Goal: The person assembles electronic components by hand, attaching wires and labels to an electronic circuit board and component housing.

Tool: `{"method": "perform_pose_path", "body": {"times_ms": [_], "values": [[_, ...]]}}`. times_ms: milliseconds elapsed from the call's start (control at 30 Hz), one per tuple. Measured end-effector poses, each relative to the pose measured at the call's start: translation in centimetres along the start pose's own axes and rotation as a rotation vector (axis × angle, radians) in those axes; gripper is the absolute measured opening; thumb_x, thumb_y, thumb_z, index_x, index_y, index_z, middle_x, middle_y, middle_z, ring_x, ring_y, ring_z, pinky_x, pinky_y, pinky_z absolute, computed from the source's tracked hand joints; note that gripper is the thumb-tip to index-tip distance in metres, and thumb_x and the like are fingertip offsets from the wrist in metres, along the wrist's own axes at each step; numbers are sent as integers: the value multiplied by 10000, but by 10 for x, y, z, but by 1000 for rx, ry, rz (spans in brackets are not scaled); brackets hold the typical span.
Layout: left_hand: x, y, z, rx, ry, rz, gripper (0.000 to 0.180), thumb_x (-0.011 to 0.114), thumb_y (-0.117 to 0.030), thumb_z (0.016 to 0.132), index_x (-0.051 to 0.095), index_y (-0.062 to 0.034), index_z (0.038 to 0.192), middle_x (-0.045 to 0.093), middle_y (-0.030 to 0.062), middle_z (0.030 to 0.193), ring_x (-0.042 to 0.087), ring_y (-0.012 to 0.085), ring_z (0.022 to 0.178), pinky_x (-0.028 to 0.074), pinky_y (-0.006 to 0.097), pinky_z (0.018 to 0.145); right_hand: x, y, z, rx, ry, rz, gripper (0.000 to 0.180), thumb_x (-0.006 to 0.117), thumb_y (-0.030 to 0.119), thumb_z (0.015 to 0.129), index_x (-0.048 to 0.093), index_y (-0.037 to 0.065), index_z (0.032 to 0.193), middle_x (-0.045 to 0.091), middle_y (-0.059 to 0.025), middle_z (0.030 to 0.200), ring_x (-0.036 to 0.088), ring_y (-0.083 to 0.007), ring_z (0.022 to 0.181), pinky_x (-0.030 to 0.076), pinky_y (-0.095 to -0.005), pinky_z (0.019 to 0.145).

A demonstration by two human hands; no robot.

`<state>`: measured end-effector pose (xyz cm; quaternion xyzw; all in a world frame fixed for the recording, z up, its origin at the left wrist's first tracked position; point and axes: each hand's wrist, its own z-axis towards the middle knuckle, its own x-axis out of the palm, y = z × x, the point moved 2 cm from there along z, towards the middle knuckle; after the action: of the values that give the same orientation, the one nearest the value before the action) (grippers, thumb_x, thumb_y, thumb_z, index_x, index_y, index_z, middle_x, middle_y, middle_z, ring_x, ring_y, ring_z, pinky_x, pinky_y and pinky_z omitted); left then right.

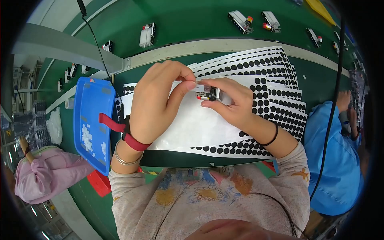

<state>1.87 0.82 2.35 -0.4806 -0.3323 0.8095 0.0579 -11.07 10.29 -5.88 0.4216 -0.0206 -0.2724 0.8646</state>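
Above the middle of the sheets, my right hand [234, 98] grips a small toy truck [208, 95] between thumb and fingers. The part that shows is black, whitish and clear, with a red and yellow bit at its lower side. My left hand [158, 96] comes close from the other side, thumb and forefinger pinched on a small whitish piece [198, 88] that touches or nearly touches the truck. Under both hands lies a blank white sheet [192, 128], over fanned sheets of black round stickers [280, 116]. The fingers partly hide the truck.
At left stands a blue tray [94, 82] with small white pieces [87, 138]. Beyond a pale rail [172, 52], several similar toy trucks [148, 35] lie on a green belt [192, 20]. A black cable [334, 100] hangs at right. Co-workers in pink [48, 172] and blue [332, 168] sit either side.
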Motion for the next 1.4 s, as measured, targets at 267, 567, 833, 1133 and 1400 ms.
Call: {"method": "perform_pose_path", "body": {"times_ms": [267, 567, 833, 1133, 1400], "values": [[4, -1, 2, -92, 110, 11, 125, 631, -59, 745, 521, -38, 799, 577, 69, 657, 556, 241, 637, 422, 334, 563, 1, 2, 0, -53, 11, -25, 380, 758, 113, 626, 614, -7, 958, 648, -117, 856, 618, -238, 689, 492, -293, 607], [8, 2, -1, -94, 73, 60, 251, 673, -86, 712, 489, -60, 881, 571, 48, 686, 542, 211, 683, 417, 304, 587, 0, -1, -2, -49, 27, -18, 405, 771, 110, 617, 613, -11, 971, 649, -110, 875, 624, -224, 710, 501, -289, 628], [25, 21, -1, 143, -145, -232, 244, 700, -92, 659, 584, -65, 872, 607, 45, 829, 529, 239, 815, 409, 325, 722, 1, -16, 3, 639, 114, 1081, 439, 542, 205, 855, 428, 16, 1234, 593, -115, 961, 612, -195, 722, 519, -322, 660], [37, 16, 2, 192, -260, -161, 177, 734, -101, 608, 638, -87, 755, 637, -2, 746, 546, 215, 778, 416, 310, 712, -2, -19, 2, 759, 157, 1295, 534, 427, 314, 887, 289, 26, 1314, 559, -133, 805, 574, -210, 609, 496, -317, 480], [47, 25, 6, 175, -245, -243, 191, 735, -94, 610, 637, -101, 773, 637, -11, 785, 529, 216, 831, 406, 300, 724, -4, -25, 0, 774, 145, 1238, 513, 454, 331, 871, 332, 20, 1259, 551, -131, 745, 572, -210, 558, 480, -302, 433]]}}
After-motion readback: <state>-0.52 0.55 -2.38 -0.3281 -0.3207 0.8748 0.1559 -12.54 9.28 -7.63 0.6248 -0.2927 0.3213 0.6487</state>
